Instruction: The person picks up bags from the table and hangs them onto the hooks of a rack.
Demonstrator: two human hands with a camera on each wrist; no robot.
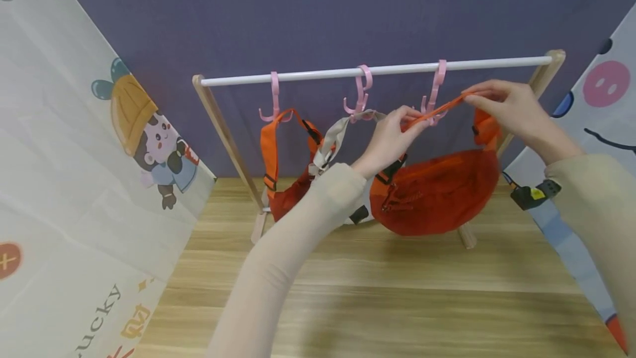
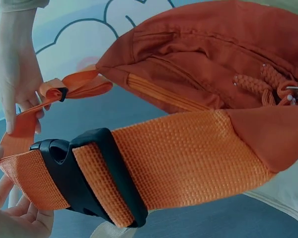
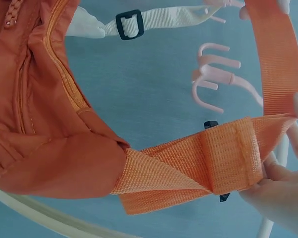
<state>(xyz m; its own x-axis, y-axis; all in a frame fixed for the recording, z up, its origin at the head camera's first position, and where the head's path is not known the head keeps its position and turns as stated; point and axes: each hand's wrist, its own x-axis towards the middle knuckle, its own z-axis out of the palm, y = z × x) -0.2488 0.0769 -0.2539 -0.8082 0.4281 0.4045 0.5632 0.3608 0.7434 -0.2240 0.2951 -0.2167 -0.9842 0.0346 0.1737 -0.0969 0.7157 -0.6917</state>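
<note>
A red-orange waist bag (image 1: 437,192) hangs by its orange strap (image 1: 439,110) from both hands, in front of the rack's right end. My left hand (image 1: 392,138) pinches the strap between thumb and fingers, near the black buckle (image 2: 79,173) seen in the left wrist view. Farther right, my right hand (image 1: 512,112) pinches the same strap, holding that stretch almost taut. The strap passes across the lower prongs of the rightmost pink hook (image 1: 434,90). In the right wrist view that hook (image 3: 211,77) stands just beyond the strap, which folds over beside the right fingers.
A white rail (image 1: 318,74) on wooden posts carries the pink hooks. Another orange-strapped bag (image 1: 288,198) hangs from the left hook (image 1: 275,98), and a light strap (image 1: 338,131) from the middle one (image 1: 361,93). Printed sheets (image 1: 59,126) flank the wooden surface (image 1: 397,303).
</note>
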